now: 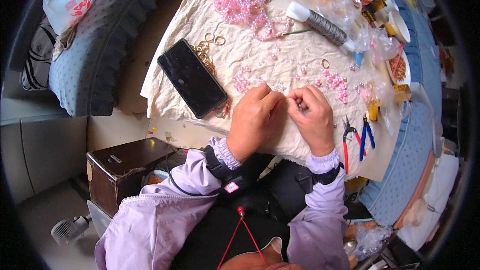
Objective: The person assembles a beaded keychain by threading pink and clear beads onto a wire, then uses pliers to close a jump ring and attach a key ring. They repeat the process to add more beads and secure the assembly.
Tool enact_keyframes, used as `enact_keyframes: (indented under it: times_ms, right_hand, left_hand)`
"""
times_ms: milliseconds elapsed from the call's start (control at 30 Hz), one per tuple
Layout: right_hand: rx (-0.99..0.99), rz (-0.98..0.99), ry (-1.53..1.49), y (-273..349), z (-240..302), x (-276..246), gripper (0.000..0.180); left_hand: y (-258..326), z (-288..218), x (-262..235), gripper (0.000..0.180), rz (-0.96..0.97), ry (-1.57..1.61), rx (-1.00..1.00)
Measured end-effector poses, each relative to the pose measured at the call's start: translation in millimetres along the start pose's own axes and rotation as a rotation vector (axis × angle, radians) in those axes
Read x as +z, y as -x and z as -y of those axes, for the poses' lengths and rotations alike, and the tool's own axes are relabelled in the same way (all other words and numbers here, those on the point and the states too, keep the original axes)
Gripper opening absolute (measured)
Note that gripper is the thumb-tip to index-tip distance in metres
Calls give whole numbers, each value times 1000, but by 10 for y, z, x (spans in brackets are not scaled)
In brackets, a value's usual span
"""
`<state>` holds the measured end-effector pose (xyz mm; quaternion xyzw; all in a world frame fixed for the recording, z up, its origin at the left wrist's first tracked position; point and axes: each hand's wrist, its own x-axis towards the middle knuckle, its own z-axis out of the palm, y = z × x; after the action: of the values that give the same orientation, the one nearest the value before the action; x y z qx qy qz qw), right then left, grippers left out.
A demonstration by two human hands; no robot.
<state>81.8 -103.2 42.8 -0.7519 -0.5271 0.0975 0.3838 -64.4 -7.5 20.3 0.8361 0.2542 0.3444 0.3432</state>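
Over the front part of a cream cloth (172, 82), my left hand (256, 117) is closed, its thumb and fingertips turned inward and mostly hidden. Close beside it, my right hand (314, 116) pinches with thumb and forefinger. Whatever is between the fingers of either hand is too small to make out. Just beyond the fingertips lie loose pink and clear beads (241, 81). More pink beads (336, 84) are grouped to the right, near a single gold ring (325, 63). A tangle of strung pink beads (235, 2) rests at the far side.
Left of my hands lies a black phone (192, 78), with gold rings (204, 48) along its edge. A spool of grey wire (325, 27) is at the far right. Red-handled pliers (346, 142) and blue-handled cutters (366, 137) lie right. Plastic bags (385, 90) and a bowl (400, 67) line the right edge.
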Motion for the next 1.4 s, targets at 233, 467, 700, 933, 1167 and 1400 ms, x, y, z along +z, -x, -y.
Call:
enact_keyframes:
  times_ms: [233, 467, 700, 933, 1167, 1400]
  right_hand:
    - [78, 47, -66, 1, 31, -35, 10]
    - [1, 74, -143, -15, 56, -40, 12]
    - [-19, -20, -116, 7, 136, -25, 13]
    - [27, 10, -127, 9, 180, 49, 9]
    - [48, -50, -113, 7, 146, 81, 9]
    - [38, -65, -122, 7, 122, 90, 11]
  left_hand:
    - [30, 16, 10, 19, -13, 35, -27]
    - [51, 14, -28, 22, 37, 98, -25]
    - [111, -4, -115, 23, 15, 80, -61]
    - [132, 17, -210, 29, -4, 117, -85]
    - [-74, 124, -379, 19, -117, -138, 24]
    - [-244, 108, -276, 15, -71, -314, 39]
